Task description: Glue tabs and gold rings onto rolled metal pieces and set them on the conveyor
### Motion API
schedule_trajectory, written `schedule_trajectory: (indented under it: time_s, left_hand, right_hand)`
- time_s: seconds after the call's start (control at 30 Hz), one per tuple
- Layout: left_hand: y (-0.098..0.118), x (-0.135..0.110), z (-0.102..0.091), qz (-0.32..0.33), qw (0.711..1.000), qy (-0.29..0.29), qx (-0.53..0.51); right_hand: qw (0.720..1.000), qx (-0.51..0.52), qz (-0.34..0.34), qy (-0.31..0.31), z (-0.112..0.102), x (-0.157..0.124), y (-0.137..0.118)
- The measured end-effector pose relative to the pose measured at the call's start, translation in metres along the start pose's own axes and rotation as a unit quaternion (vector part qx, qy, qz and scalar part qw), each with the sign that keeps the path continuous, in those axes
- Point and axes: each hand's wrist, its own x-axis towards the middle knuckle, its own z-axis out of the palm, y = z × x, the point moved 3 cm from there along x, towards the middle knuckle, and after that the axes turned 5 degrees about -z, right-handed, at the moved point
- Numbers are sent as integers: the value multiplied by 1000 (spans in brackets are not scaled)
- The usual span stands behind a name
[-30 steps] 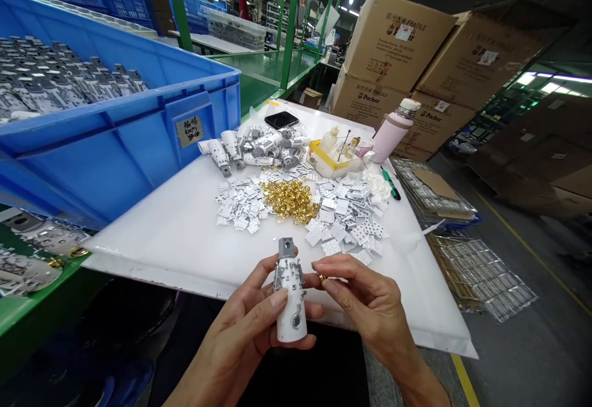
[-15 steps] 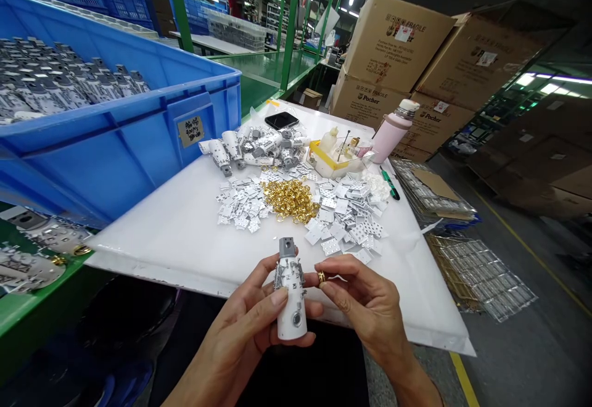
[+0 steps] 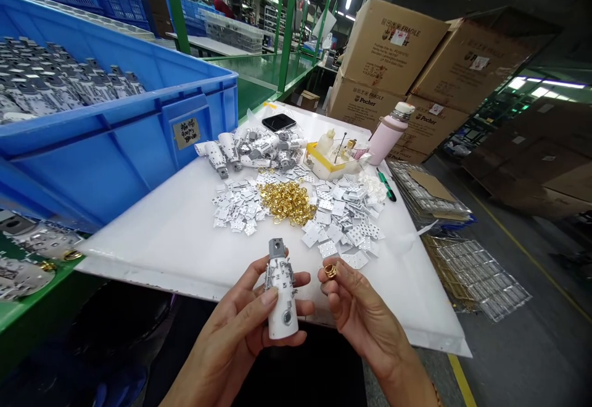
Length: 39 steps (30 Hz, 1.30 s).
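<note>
Clasping white cylinder (image 3: 283,311) in left hand (image 3: 238,327). Pinching gold ring (image 3: 330,271) in right hand (image 3: 365,314), at cylinder's two o'clock.

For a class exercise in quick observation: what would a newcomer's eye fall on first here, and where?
Probably the bright heap of gold rings between spreads of pale flat pieces on the white tabletop. Nearer, the left hand holds a white cylinder with a grey top, and the right hand pinches a small gold piece. At the left stands a large blue crate holding many grey-topped parts.
</note>
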Motion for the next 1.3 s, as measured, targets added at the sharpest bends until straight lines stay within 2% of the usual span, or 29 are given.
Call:
schedule_trajectory:
  time_s: [0.27,0.37,0.43,0.5,0.53,0.6,0.67,0.7,0.77,0.83,0.97,1.13,1.3]
  left_hand:
    - [-4,6,-9,4,1000,-8,-17]
    - [-5,7,-11,10,1000,8,-16]
    - [-5,7,-11,28,999,19,-8]
    - [-6,7,-11,61,998,20,2]
    - [-7,7,-10,79,997,16,6]
    - [-8,7,-10,114,993,13,16]
    - [-10,6,-9,140,989,18,31]
    - [-10,6,-8,150,988,24,39]
    - [-12,5,-6,165,984,42,49]
    - [-13,4,-5,176,981,52,54]
    - [-16,5,-6,189,980,33,58]
    - [-18,7,-11,186,981,22,59]
    - [-17,5,-4,196,978,14,68]
  right_hand:
    - [1000,19,8,6,1,0,4]
    - [998,-51,-42,-11,3,-4,3]
    - [983,-150,-105,-29,5,-10,1]
    - [941,-280,-181,-51,9,-18,1]
    - [908,-347,-228,-59,12,-22,1]
    - [821,-465,-322,-72,19,-31,1]
    - [738,-541,-395,-87,26,-37,2]
    - [708,-562,-416,-95,29,-39,2]
    - [676,-584,-437,-105,33,-39,3]
    - [663,-590,-448,-105,34,-39,3]
    - [653,-594,-457,-105,33,-38,4]
    - [649,-595,-462,-104,33,-38,4]
    - [652,-592,-464,-98,35,-38,4]
